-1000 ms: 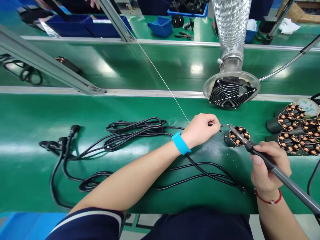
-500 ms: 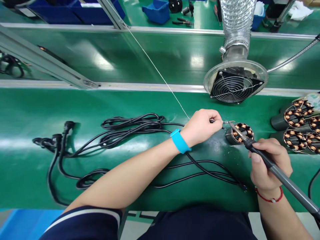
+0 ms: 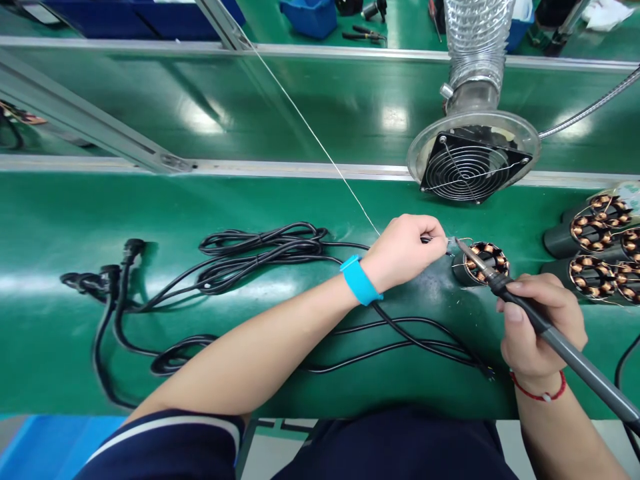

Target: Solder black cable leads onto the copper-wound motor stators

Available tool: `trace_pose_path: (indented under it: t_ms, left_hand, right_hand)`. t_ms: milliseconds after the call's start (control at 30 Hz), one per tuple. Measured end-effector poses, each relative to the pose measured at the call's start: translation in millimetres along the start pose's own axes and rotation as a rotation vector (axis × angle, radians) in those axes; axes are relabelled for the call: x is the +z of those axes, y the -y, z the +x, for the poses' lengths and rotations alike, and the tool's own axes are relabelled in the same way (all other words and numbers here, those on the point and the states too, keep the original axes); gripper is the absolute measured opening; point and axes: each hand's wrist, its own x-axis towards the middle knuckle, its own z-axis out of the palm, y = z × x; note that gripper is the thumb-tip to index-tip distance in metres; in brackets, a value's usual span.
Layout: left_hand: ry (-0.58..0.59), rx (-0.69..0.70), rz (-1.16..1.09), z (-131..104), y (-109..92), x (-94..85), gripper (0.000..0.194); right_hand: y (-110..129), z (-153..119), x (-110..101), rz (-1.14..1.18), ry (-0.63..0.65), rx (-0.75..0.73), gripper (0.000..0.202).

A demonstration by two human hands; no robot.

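My left hand (image 3: 407, 250) is closed in a pinch beside a wound stator (image 3: 486, 264) in a dark cylindrical housing. A thin pale solder wire (image 3: 326, 152) slants down from the frame into this hand, and a dark cord end shows between the fingers. The exact grip is partly hidden. In my right hand (image 3: 543, 327) is a soldering iron (image 3: 570, 350), gripped like a pen. Its tip meets the fine wire ends just beyond my left fingertips, by the stator's upper left edge; a faint wisp shows there.
Coiled black power cords (image 3: 263, 250) with plugs (image 3: 133, 250) lie on the green bench at left. More stators (image 3: 593, 277) stand at right. A fume extractor (image 3: 465, 173) hangs above the work, under a foil duct. A metal rail (image 3: 300, 170) crosses behind.
The view has shifted slightly. Both hands keep nearly the same pose, with the iron tip still at the wire ends; a faint wisp now shows there.
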Motion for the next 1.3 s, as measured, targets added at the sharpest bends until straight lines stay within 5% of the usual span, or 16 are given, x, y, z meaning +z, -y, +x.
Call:
trace_pose_path:
  t_ms: [1067,1300]
  left_hand:
    - [-0.028,0.023,0.001,0.6,2.2,0.7,0.015]
    - [-0.033,0.024,0.008,0.5,1.2,0.3,0.015]
  right_hand:
    - [-2.6,2.3,0.9,-0.013,-0.057,-0.042,0.017]
    - [-6.3,-5.3,1.3,-0.200,-0.085,0.066,0.037]
